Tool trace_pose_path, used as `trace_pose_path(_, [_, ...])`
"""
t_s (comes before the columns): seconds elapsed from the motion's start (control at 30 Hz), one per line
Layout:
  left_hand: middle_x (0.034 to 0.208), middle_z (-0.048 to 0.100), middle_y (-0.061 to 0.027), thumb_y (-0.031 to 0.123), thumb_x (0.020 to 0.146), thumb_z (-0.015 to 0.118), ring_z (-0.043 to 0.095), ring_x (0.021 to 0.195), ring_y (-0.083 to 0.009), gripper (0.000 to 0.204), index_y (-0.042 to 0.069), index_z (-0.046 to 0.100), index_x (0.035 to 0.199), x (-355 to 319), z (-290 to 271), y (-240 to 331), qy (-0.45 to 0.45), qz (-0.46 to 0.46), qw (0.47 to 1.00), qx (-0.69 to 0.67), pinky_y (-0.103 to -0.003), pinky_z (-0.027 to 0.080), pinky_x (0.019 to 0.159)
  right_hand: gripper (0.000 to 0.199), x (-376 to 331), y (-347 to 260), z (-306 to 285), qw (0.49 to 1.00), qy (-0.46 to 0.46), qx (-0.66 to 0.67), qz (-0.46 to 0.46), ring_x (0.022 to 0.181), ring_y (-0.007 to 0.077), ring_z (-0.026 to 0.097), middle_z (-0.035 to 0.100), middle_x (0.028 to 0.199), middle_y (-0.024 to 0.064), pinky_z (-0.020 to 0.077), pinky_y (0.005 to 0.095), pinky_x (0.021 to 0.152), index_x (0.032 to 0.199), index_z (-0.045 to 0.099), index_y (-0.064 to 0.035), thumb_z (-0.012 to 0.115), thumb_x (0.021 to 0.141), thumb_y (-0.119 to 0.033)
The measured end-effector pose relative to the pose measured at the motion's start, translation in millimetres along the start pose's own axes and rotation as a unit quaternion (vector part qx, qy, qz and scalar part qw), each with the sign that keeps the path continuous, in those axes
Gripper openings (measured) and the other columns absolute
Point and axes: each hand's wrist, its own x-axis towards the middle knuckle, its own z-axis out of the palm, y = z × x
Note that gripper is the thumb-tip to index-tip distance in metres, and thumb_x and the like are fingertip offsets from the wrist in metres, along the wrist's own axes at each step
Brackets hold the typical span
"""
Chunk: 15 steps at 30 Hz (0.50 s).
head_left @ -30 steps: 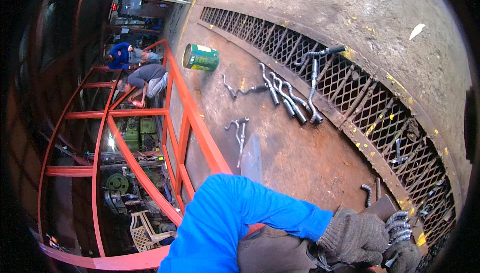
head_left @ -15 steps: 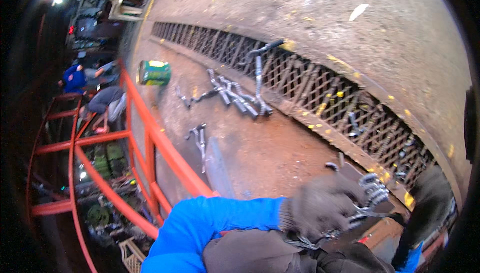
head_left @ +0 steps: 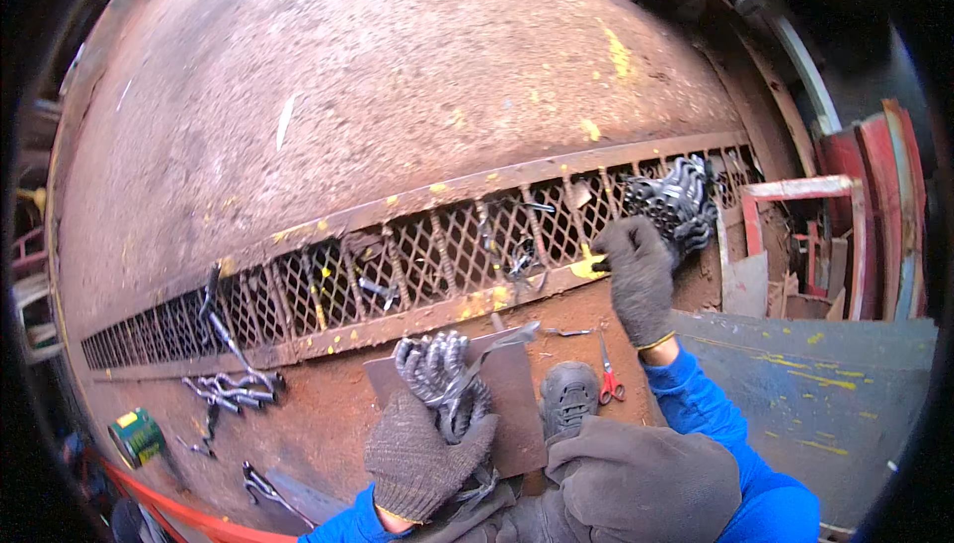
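Note:
My left hand (head_left: 422, 459), in a dark grey knit glove, is closed around a bundle of shiny bent metal tubes (head_left: 437, 369). A grey strip (head_left: 502, 346) loops off the bundle. Beneath it lies a flat brown metal plate (head_left: 517, 399). My right hand (head_left: 638, 280), gloved alike, is above the near edge of the grate, just left of a heap of similar bent tubes (head_left: 676, 200). Its finger and thumb are bent with a gap between them, and nothing shows in it. Red-handled scissors (head_left: 610, 384) rest on the ground beside my dark shoe (head_left: 569, 399).
A long mesh drain grate (head_left: 437, 250) crosses in front of me. More loose tubes (head_left: 234, 389) and a green can (head_left: 136, 437) are at the left. Toward the right stand a red frame (head_left: 805, 190) and a grey paint-marked sheet (head_left: 825, 374). A red rail (head_left: 189, 525) runs along the lower left.
My view has swung to the right, bringing the tube heap and scissors into sight. My right hand has come from the dim right edge to beside the heap. The left still grips the bundle.

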Motion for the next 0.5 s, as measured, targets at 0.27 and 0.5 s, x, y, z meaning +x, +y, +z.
trace_pose_path(0.27, [0.091,0.067,-0.0223,0.043,0.069,0.083,0.067,0.083,-0.0403,0.063,0.002,0.060,0.110,1,7,1,0.035,0.020,0.999,0.003,-0.048,0.053,0.071,0.030,-93,86,-27,0.954,-0.057,-0.282,0.080,0.091,0.0334,0.064,0.064,0.092,0.0178,0.0502,0.0441,0.079,0.101,0.060,-0.0030,0.071,0.084,-0.025])
trace_pose_path(0.5, [0.101,0.070,-0.0190,0.035,0.071,0.085,0.069,0.094,-0.0349,0.063,0.001,0.059,0.118,5,-4,-5,-0.020,-0.042,0.998,-0.050,-0.043,0.054,0.080,0.045,-129,101,-43,0.831,-0.262,-0.447,0.201,0.098,0.0368,0.064,0.065,0.096,0.0201,0.0503,0.0461,0.087,0.109,0.061,-0.0027,0.069,0.083,-0.038])
